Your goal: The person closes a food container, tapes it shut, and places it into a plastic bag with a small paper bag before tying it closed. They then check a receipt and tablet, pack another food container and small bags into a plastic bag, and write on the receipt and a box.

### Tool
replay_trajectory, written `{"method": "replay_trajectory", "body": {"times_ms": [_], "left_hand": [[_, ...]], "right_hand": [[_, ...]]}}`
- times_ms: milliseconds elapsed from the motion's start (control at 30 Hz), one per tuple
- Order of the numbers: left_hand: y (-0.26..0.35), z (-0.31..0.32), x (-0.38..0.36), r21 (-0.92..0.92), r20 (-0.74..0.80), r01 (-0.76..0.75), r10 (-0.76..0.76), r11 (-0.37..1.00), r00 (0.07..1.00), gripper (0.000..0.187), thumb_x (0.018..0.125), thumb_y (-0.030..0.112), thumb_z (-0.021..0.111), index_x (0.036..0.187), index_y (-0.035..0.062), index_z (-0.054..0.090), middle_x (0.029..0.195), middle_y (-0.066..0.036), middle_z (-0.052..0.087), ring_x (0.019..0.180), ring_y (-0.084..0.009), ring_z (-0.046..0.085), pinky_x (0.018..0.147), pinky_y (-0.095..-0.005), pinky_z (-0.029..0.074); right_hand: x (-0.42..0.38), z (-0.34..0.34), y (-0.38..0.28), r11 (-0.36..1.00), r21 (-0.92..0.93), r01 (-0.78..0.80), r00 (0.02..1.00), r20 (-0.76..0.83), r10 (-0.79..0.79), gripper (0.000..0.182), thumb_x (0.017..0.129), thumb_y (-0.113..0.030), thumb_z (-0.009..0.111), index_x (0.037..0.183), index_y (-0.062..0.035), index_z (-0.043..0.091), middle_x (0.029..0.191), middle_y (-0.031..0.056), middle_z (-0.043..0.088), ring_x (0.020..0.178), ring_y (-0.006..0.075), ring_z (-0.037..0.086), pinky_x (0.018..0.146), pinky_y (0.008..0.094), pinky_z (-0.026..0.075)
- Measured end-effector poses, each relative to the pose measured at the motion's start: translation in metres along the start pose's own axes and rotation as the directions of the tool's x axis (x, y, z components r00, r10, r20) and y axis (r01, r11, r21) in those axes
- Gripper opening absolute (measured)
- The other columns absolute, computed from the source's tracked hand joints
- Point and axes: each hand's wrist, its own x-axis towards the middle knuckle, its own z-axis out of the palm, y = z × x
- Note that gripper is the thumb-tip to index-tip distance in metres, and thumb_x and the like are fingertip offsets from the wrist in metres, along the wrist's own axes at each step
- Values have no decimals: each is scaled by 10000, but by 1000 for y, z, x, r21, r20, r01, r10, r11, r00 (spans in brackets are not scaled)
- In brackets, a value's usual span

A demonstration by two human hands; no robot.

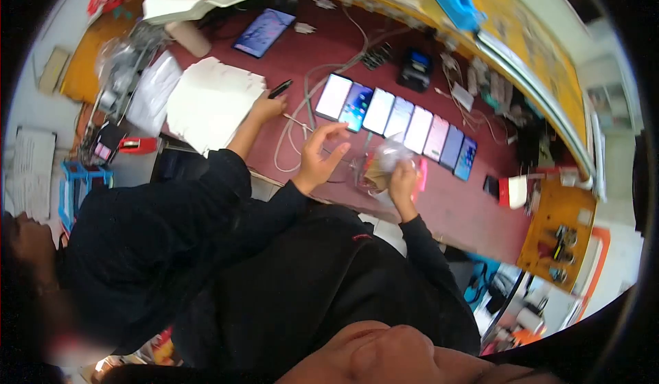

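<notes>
My left hand point(318, 159) is open over the front of the red table, fingers spread, its fingertips close to the lower end of a phone with a blue picture on its screen point(357, 105). My right hand point(403, 181) is closed on a clear plastic bag point(391, 153), with something brownish and pink showing in or behind it; I cannot make out what. Beyond my hands lies a slanting row of several lit phones, among them a white-screened phone point(378, 111) and a pinkish one point(436, 137). A white cable point(295, 124) loops beside my left hand.
At the left, a co-worker's hand point(266, 107) holds a black pen point(281, 89) by a stack of white paper point(206, 102). Another lit phone point(265, 32) lies farther back. A black device point(415, 68) stands behind the row. A red-and-white box point(513, 191) sits at the right.
</notes>
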Motion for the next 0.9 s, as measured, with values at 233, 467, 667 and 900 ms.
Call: {"method": "replay_trajectory", "body": {"times_ms": [233, 467, 667, 900], "left_hand": [[-10, -92, -70, -57, 39, 342, -341, 938, 939, 213, 861, 134, 625, 1048, 33, 623, 834, -22, 624, 744, -80, 559, 678, -230, 440], [-5, -133, -157, 8, -226, 515, -500, 857, 836, 210, 869, 170, 629, 1045, 56, 627, 808, -28, 636, 683, -76, 549, 634, -235, 451], [8, -115, -246, -26, -712, 672, -486, 740, 507, 202, 876, 200, 618, 1025, 66, 634, 801, -39, 639, 648, -95, 533, 618, -252, 447], [5, -52, -352, -82, -849, 742, -437, 665, 298, 207, 863, 185, 623, 1027, 58, 625, 756, -40, 622, 660, -104, 573, 622, -254, 463]], "right_hand": [[203, 65, -74, 824, 532, -197, 974, 14, 224, 245, 977, -179, 395, 899, -18, 562, 706, 12, 523, 604, 82, 463, 538, 239, 373], [317, 246, -44, 985, 52, 164, 961, 216, -172, 352, 914, -301, 490, 854, 25, 610, 741, 225, 604, 709, 397, 589, 652, 470, 453], [305, 289, -72, 826, -482, 292, 845, 535, 13, 346, 800, -245, 551, 996, 34, 610, 991, 213, 634, 934, 416, 598, 823, 517, 452], [99, 242, -150, 823, 269, 500, 847, 45, -529, 442, 824, -169, 593, 1193, 32, 454, 1173, 200, 483, 1083, 371, 438, 947, 471, 310]]}}
